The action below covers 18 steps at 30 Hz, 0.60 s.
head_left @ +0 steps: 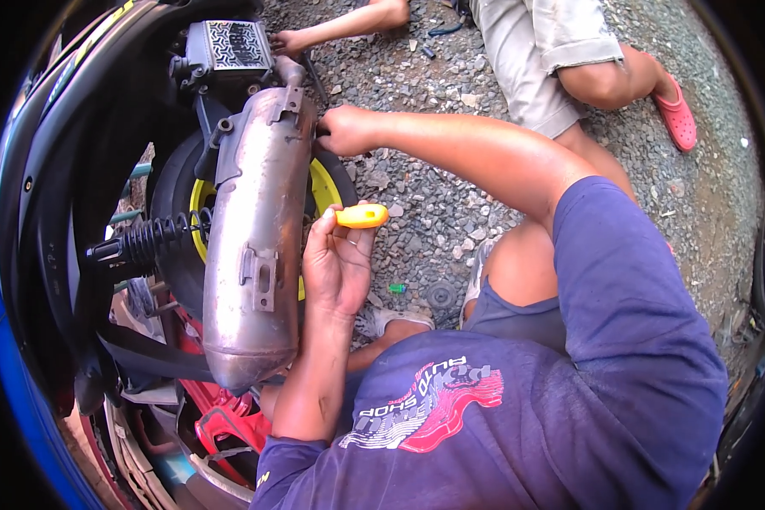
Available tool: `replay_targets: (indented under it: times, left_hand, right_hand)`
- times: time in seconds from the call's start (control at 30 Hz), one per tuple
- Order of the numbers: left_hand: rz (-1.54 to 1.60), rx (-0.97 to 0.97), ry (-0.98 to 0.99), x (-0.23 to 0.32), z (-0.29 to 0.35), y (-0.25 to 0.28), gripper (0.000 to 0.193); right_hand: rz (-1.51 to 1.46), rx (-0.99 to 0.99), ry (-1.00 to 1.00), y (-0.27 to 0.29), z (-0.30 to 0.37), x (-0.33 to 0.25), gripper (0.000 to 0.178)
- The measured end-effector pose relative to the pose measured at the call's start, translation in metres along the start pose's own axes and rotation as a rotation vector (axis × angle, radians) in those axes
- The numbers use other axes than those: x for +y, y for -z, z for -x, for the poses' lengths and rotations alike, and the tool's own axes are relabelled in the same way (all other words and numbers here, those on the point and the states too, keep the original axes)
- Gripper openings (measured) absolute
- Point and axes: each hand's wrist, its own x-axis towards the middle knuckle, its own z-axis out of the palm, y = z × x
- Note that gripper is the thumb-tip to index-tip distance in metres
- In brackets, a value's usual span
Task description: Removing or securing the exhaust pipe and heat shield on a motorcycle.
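A silver exhaust muffler [255, 229] with brackets lies along the side of a motorbike, over the rear wheel [325, 189] with its yellow-green rim. My left hand [338, 268], palm up beside the muffler, pinches a yellow plastic handle [362, 216] with a slot in it. Any shaft on that handle is hidden. At the muffler's upper right edge, my right hand [344, 131] has curled fingers, whose tips disappear behind the metal. What they grip cannot be seen. Above it, the exhaust pipe [291, 71] bends up toward a box-shaped engine part with a patterned cover [236, 45].
Another person's hand [291, 41] touches near the patterned cover; their beige shorts [518, 59] and pink clog [677, 115] are at the upper right. A black coil spring [166, 238] sits left of the muffler. On the gravel [416, 178] lie a small green piece [397, 289] and a dark round part [440, 294].
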Motion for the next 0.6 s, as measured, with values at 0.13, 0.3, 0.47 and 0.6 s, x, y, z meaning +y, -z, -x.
replay_targets:
  times: [0.13,0.3,0.47,0.6]
  left_hand:
    - [0.017,0.037,0.004,-0.002,0.001,0.008,0.018]
    - [-0.006,0.025,0.003,-0.002,0.0,0.002,0.018]
    - [0.003,-0.017,0.059,0.008,0.003,0.012,0.016]
    - [-0.003,-0.073,0.134,0.014,0.003,0.027,0.016]
  right_hand:
    - [0.091,-0.01,-0.002,0.005,0.006,-0.005,0.04]
    - [0.107,0.137,0.134,-0.012,-0.001,0.008,0.041]
    - [0.037,-0.01,0.027,-0.012,-0.02,0.019,0.04]
    - [0.102,-0.022,0.051,-0.007,-0.005,0.001,0.04]
